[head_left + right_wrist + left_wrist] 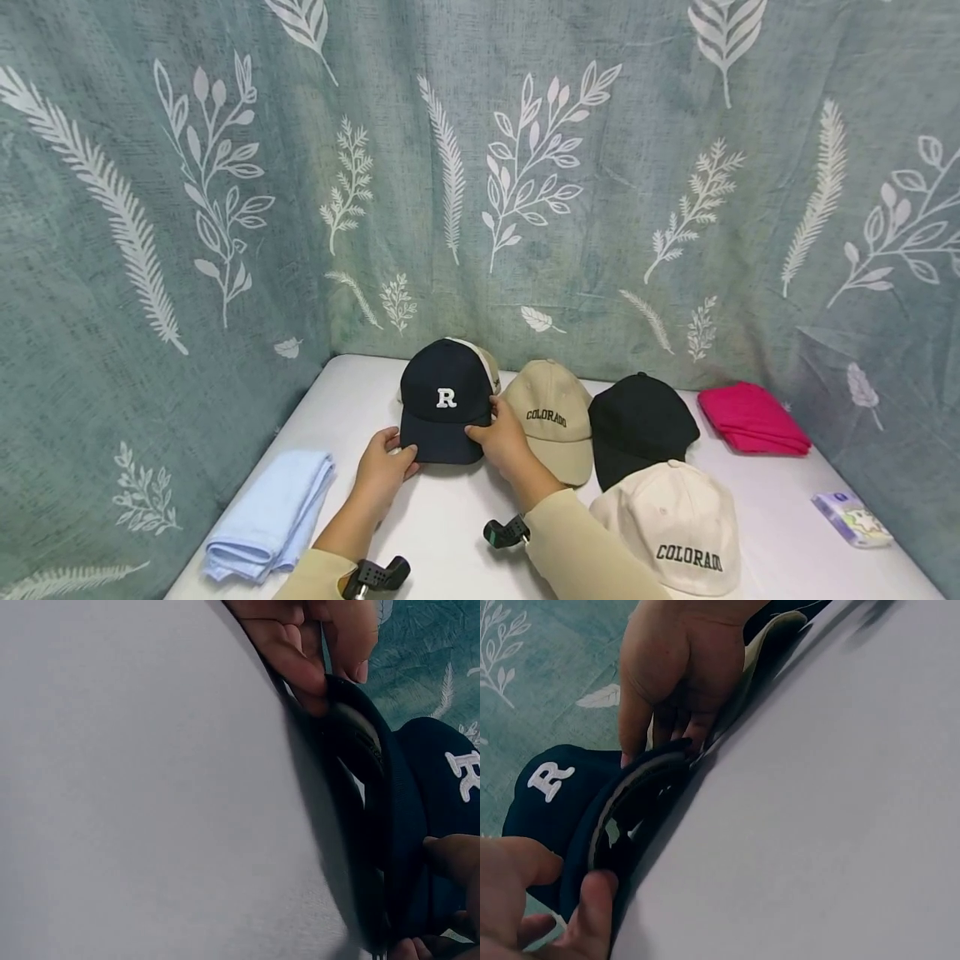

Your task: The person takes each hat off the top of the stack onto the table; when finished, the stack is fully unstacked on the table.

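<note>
A navy baseball cap (427, 379) with a white letter R faces me at the back of the white table. My left hand (378, 473) pinches the left side of its brim, thumb above and fingers below. On the other side my right hand (512, 443) grips the brim's right edge near the crown. Behind the navy cap shows part of a pale cap (486, 360), mostly hidden. Next to my right hand stands a tan COLORADO cap (551, 400). In the left wrist view the brim's dark underside (649, 787) is tilted up off the table.
A black cap (641, 425) and a cream COLORADO cap (675, 517) are to the right. Further right lie a folded pink cloth (753, 419) and a small tissue pack (852, 518). A folded light blue towel (270, 512) lies at the left. Patterned curtain (480, 167) surrounds the table.
</note>
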Demonstrator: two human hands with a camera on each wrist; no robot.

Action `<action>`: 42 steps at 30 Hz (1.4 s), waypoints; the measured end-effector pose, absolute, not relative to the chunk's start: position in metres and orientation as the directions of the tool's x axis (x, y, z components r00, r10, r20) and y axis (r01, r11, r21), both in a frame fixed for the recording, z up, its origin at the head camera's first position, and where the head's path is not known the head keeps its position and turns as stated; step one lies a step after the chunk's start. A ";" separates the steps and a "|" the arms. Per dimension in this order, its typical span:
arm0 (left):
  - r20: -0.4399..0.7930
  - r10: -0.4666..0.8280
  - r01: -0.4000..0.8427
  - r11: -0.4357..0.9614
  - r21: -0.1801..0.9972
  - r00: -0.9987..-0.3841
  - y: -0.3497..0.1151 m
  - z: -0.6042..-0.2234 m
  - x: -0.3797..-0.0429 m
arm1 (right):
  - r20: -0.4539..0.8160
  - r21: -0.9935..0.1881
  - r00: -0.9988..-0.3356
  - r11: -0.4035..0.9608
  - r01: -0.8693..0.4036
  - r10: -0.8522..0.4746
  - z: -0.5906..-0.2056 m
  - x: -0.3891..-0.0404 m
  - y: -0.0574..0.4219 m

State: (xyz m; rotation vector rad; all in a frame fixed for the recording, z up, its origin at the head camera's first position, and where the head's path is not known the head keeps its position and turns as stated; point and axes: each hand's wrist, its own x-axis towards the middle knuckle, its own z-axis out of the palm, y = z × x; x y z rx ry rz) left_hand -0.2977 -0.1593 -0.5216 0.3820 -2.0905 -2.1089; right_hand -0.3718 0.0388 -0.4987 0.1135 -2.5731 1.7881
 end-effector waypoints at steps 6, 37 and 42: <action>-0.053 -0.299 -0.074 0.061 0.995 -0.953 -0.157 -0.517 -0.290 | 0.061 -0.933 -0.995 0.351 -0.083 -0.073 -0.496 -0.363 0.043; -0.084 -0.053 -0.093 0.203 0.975 -0.995 -0.123 -0.484 -0.238 | 0.029 -0.886 -0.984 0.451 -0.107 -0.177 -0.443 -0.291 0.118; -0.078 0.014 -0.073 0.245 0.967 -0.997 -0.114 -0.476 -0.229 | 0.041 -0.866 -0.988 0.489 -0.110 -0.148 -0.434 -0.276 0.133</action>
